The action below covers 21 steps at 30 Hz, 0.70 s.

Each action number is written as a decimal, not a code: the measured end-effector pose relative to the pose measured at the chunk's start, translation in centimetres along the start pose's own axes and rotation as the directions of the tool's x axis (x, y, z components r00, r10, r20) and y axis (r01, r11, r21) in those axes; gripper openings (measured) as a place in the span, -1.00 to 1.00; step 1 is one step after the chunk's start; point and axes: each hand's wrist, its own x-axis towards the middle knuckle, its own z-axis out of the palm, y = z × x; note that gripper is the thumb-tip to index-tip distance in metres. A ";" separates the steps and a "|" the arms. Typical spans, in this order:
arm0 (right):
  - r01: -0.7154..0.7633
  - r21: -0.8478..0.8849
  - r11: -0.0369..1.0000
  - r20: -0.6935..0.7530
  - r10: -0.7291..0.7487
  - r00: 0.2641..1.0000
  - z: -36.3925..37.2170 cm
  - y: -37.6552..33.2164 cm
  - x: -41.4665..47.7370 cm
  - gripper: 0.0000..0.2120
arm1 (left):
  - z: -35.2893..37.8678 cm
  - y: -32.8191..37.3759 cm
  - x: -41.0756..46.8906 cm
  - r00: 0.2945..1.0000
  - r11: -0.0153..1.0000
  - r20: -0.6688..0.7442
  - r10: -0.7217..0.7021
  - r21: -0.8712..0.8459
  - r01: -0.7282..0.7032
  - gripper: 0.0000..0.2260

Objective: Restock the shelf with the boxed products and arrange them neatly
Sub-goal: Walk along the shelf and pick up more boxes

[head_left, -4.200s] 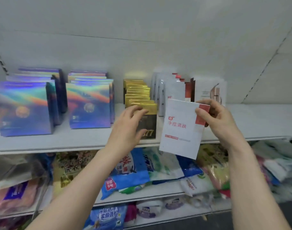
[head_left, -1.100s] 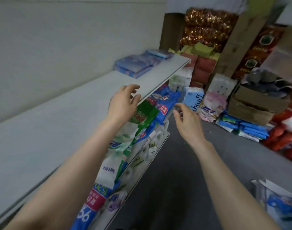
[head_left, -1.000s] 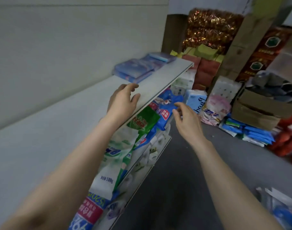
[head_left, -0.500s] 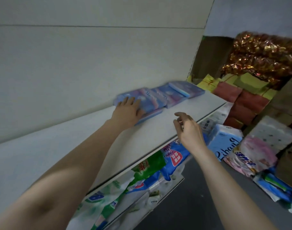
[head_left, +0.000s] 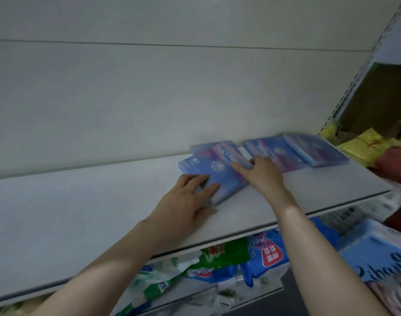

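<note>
One long white shelf board (head_left: 81, 201) fills most of the view and looks closer than half a second ago. Several flat, glossy blue boxes (head_left: 309, 151) lie on it toward its far right end, against the pale back panel. The nearest blue box (head_left: 220, 176) lies askew on top of another. Below the board, green and blue plastic bags (head_left: 227, 254) are cut off by its front edge and blurred. The left hand (head_left: 188, 201), earlier alone on the boxes, now rests with straight fingers on the nearest box's left edge, its thumb on the board. The right hand (head_left: 263, 176), which hovered at the board's front edge, now lies across the same box's right side. Its index finger stretches over the top. The other fingertips are hidden behind the knuckles, so whether it grips cannot be told.
</note>
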 end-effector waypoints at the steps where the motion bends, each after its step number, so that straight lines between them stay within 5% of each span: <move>1: 0.003 0.035 0.999 0.014 -0.004 1.000 -0.4 0.1 0.1 -0.41 | 0.0 0.0 0.0 1.000 1.000 -0.025 -0.005 -0.031 0.004 -0.50; 4: -0.033 0.214 0.976 0.150 0.000 0.989 -2.3 1.1 -0.1 -0.54 | -0.8 0.0 0.9 0.997 0.990 -0.076 -0.010 -0.140 -0.001 -0.54; 8: -0.154 0.599 0.786 0.216 0.026 0.976 -5.0 2.9 -0.6 -0.76 | -1.7 -0.1 3.3 0.983 0.944 -0.121 -0.140 -0.316 0.096 -0.46; 13: 0.003 0.689 0.725 -0.172 0.160 0.972 -9.5 6.6 0.1 -0.44 | 1.1 -2.0 7.8 0.969 0.963 -0.091 -0.231 -0.163 0.215 -0.36; 17: 0.088 0.531 0.843 -0.379 0.143 0.914 -11.2 7.6 -0.9 -0.63 | 3.3 -2.1 9.8 0.972 0.981 0.133 -0.195 0.009 0.196 0.08; 21: 0.167 0.545 0.822 -0.464 0.130 0.876 -9.0 7.1 -1.5 -0.71 | 1.8 -0.5 8.0 0.953 0.979 0.227 -0.202 0.073 0.190 0.14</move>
